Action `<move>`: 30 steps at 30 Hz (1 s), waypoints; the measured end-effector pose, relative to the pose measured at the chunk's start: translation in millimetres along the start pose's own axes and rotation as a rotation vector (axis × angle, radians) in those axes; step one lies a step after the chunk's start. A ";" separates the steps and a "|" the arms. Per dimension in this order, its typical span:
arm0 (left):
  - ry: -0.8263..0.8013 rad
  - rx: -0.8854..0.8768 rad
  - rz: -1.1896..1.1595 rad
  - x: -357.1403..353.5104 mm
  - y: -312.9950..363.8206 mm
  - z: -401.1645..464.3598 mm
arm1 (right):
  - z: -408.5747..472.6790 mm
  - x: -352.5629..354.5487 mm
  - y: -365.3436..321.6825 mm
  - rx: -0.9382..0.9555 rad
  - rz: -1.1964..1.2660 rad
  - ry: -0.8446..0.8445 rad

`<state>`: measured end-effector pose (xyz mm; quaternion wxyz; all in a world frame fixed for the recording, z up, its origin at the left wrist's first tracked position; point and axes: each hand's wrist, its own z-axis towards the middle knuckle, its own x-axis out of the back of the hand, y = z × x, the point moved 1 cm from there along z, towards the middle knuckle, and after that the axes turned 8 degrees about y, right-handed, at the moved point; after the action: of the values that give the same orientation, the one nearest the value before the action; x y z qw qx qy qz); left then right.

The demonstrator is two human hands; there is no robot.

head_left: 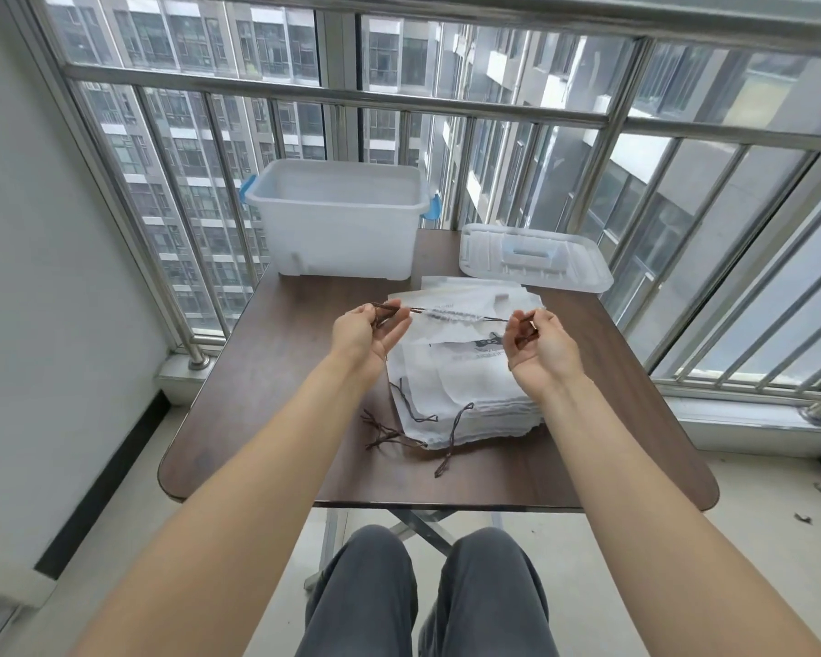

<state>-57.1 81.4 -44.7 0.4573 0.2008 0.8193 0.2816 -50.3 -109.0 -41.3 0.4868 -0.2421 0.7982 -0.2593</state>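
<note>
A white drawstring bag point(451, 316) hangs above the table, its mouth bunched along a dark brown cord. My left hand point(363, 336) pinches the cord's left end, and my right hand point(539, 348) pinches the right end, with the cord stretched taut between them. Below the hands lies a stack of white drawstring bags point(465, 395), their brown cords point(389, 433) trailing off the near edge of the stack.
A translucent plastic bin point(342, 220) with blue latches stands at the far side of the dark brown table point(276, 419). Its lid point(534, 256) lies to the right. A steel railing point(333, 99) and window run behind. My knees show below the table's front edge.
</note>
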 end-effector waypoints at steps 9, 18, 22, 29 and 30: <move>0.026 -0.431 0.811 2.2 2.0 3.7 | -10.9 -8.6 0.5 0.909 -1.358 -0.226; -0.445 -0.990 1.718 8.2 0.0 1.5 | -24.5 -14.9 5.6 1.261 -1.844 -0.074; -0.394 -0.978 1.665 -1.6 -2.6 -3.4 | -25.7 -18.4 7.9 1.309 -1.839 -0.044; -0.247 -0.961 1.675 2.1 7.2 6.7 | -17.9 -7.1 7.3 1.221 -1.912 -0.028; -0.243 -0.966 1.670 3.5 7.6 7.0 | -17.6 -6.8 7.8 1.201 -1.918 -0.011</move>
<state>-52.3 91.2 -45.0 0.2250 0.5356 0.1565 0.7988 -64.5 -95.6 -35.1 0.1281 -0.4828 0.0271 -0.8659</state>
